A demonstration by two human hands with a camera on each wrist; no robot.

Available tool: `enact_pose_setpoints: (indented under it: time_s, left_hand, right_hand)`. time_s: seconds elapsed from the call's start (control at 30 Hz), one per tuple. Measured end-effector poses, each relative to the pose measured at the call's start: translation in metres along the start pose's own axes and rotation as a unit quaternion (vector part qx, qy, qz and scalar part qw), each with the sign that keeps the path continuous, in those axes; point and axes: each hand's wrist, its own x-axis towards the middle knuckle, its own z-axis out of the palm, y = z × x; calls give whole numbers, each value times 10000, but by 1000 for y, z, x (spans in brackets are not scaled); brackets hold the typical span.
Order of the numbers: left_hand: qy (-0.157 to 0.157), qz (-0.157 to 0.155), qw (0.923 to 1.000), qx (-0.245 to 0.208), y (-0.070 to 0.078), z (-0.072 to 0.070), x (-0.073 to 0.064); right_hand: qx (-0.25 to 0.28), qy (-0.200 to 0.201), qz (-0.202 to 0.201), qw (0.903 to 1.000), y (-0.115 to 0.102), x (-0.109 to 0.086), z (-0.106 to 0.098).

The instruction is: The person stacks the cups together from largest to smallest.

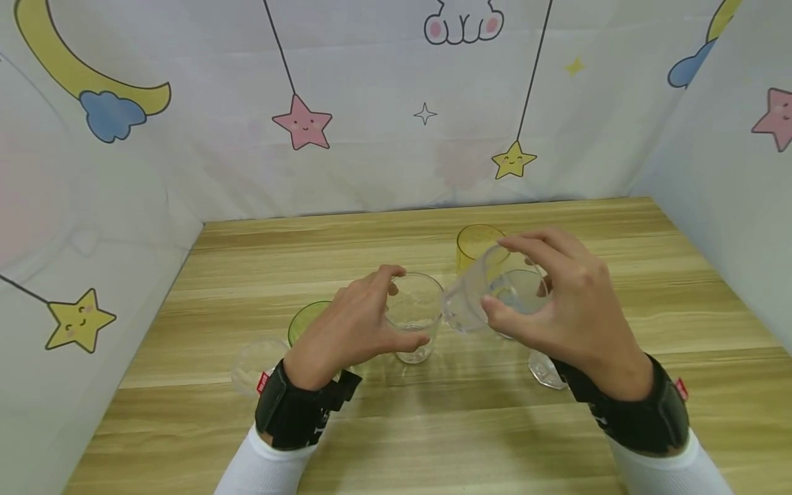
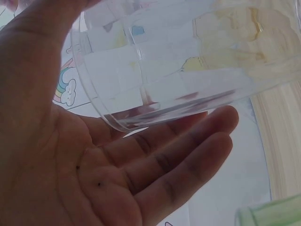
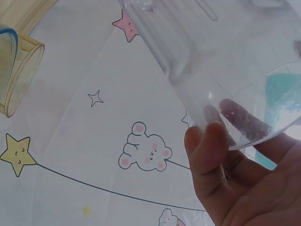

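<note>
Between the thumb and fingers of my left hand [image 1: 353, 320] I hold a clear cup [image 1: 416, 302] near its rim, its base pointing down to the table. In the left wrist view the clear cup [image 2: 164, 61] fills the top, with several fingers stretched out beneath it. My right hand [image 1: 575, 309] grips a second clear cup [image 1: 470, 292] round its rim. That cup tilts, its base down to the left beside the left cup's rim. The right wrist view has the second cup [image 3: 230, 66] large, with fingertips [image 3: 214, 136] at its edge.
A yellow cup [image 1: 464, 251] stands behind the hands. A green cup [image 1: 303, 320] is partly hidden by my left hand, beside another clear cup [image 1: 247, 364]. Below my right hand shows a clear faceted base [image 1: 547, 371]. Printed cloth walls [image 1: 371, 165] bound the wooden table [image 1: 458, 440].
</note>
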Motion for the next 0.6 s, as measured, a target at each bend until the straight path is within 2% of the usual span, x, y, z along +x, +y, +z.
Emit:
enact_pose_setpoints:
  time_s: [0.13, 0.33, 0.6]
  left_hand:
    - [-15, -15, 10000, 17, 0, 0, 0]
    - [-23, -37, 10000, 36, 0, -1, 0]
    - [-56, -59, 10000, -20, -2, -1, 0]
  right_hand:
    - [131, 210, 26, 9997, -1, 0, 2]
    - [236, 311, 109, 9992, -4, 0, 6]
    - [539, 617, -182, 9965, -8, 0, 15]
